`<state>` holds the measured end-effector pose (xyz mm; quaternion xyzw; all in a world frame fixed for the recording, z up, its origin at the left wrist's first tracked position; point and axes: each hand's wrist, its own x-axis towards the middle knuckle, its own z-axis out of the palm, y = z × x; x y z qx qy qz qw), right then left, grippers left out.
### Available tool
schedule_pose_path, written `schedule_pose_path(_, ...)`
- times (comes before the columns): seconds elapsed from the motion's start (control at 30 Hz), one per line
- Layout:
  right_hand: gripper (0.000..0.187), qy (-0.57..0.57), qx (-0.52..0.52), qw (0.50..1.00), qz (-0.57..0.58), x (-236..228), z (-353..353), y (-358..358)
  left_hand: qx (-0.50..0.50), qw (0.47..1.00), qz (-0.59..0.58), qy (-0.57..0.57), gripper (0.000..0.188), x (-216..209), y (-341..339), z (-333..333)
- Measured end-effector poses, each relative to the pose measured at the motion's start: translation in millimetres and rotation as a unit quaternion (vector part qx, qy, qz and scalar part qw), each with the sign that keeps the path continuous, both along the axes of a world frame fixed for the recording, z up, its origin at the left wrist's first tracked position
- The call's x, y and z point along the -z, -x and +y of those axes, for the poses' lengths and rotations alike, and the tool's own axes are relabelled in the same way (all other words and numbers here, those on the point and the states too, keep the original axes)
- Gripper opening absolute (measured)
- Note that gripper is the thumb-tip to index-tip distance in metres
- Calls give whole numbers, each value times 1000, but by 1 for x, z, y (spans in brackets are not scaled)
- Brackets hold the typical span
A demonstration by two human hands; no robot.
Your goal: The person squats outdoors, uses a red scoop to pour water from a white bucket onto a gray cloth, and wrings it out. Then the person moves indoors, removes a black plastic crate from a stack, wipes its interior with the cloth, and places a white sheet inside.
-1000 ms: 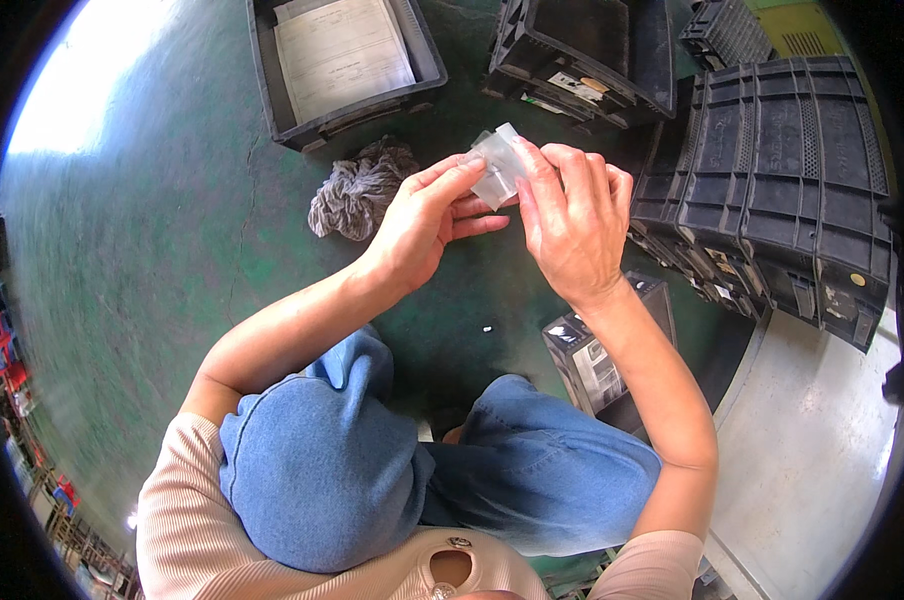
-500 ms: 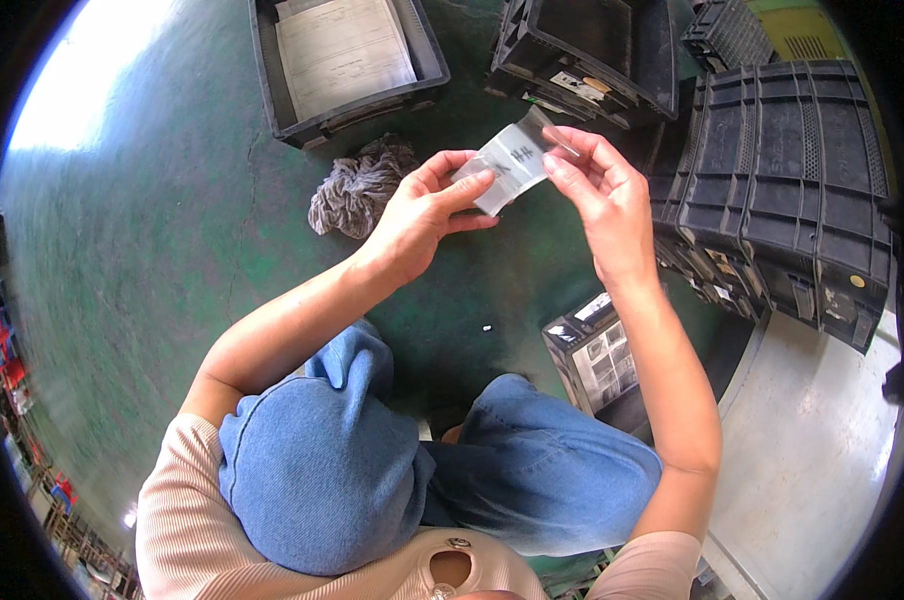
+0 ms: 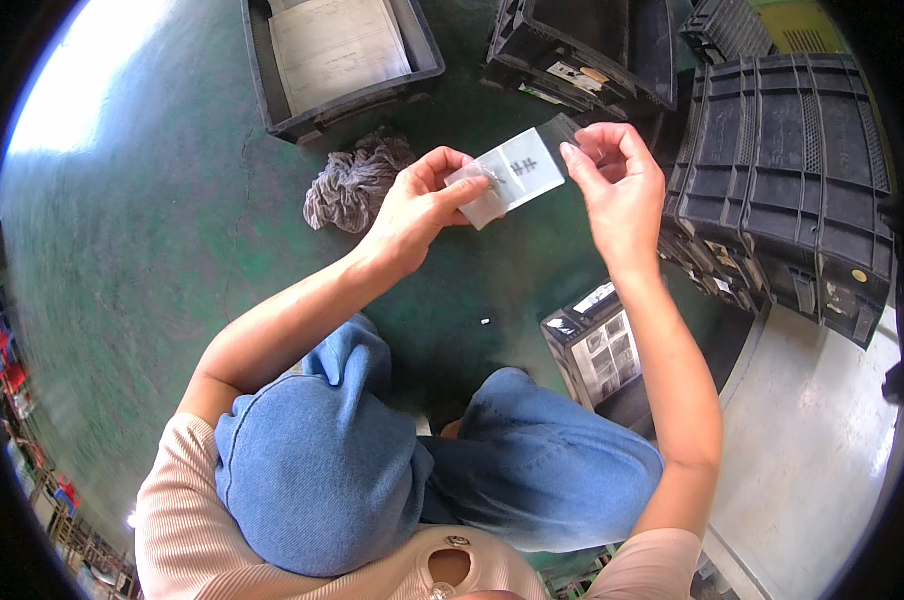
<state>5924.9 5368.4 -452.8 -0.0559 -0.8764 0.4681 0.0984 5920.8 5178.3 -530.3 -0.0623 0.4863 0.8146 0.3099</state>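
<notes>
Between the thumb and fingers of my left hand (image 3: pixel 412 210) is a small flat packet (image 3: pixel 507 175), pale with small dark marks or parts showing in its middle. A strip of clear plastic film (image 3: pixel 560 130) sticks out from the packet's far right end. My right hand (image 3: pixel 620 175) is closed in a pinch at the end of this film, its fingertips just off the pale part. Where the film ends among my right fingers is hard to make out. Both hands are held up over the green floor, near a crumpled grey cloth (image 3: pixel 357 185).
A black crate (image 3: pixel 427 75) holding papers (image 3: pixel 337 50) stands ahead. Stacked black crates (image 3: pixel 512 60) are at the far right, with a large ribbed crate (image 3: pixel 772 180) nearer. A dark box with a picture sheet (image 3: pixel 609 360) sits by my right knee, beside a pale metal surface (image 3: pixel 802 430).
My right hand has shifted slightly right, away from the packet. The film has gone from standing up to lying flatter, and more of the pale packet shows. My left hand keeps its hold.
</notes>
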Motion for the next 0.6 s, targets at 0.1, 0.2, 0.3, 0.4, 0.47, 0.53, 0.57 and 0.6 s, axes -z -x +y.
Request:
schedule_pose_path(0.1, 18, -373, -96, 895, 225, 5, -4, -1, 27, 999, -17, -42, 21, -6, -3, 2)
schedule_pose_path(0.2, 21, -443, -151, 849, 246, 6, -8, -5, 37, 997, -14, -67, 20, -13, -6, 2)
schedule_pose_path(0.3, 25, -449, -173, 843, 242, 6, -11, -11, 27, 998, -10, -61, 19, -16, -7, 2)
schedule_pose_path(0.4, 31, -439, -191, 847, 230, 7, -13, -15, 17, 999, -19, -46, 23, -17, -5, 2)
schedule_pose_path(0.47, 32, -440, -207, 847, 213, 8, -16, -15, 9, 999, -29, -37, 25, -16, -4, 2)
schedule_pose_path(0.53, 32, -433, -205, 849, 224, 9, -18, -14, -2, 999, -41, -29, 27, -16, -4, 3)
schedule_pose_path(0.57, 32, -424, -201, 853, 228, 9, -19, -14, -6, 999, -43, -31, 27, -16, -4, 3)
schedule_pose_path(0.6, 32, -432, -213, 848, 222, 9, -20, -13, -11, 998, -47, -30, 28, -16, -4, 3)
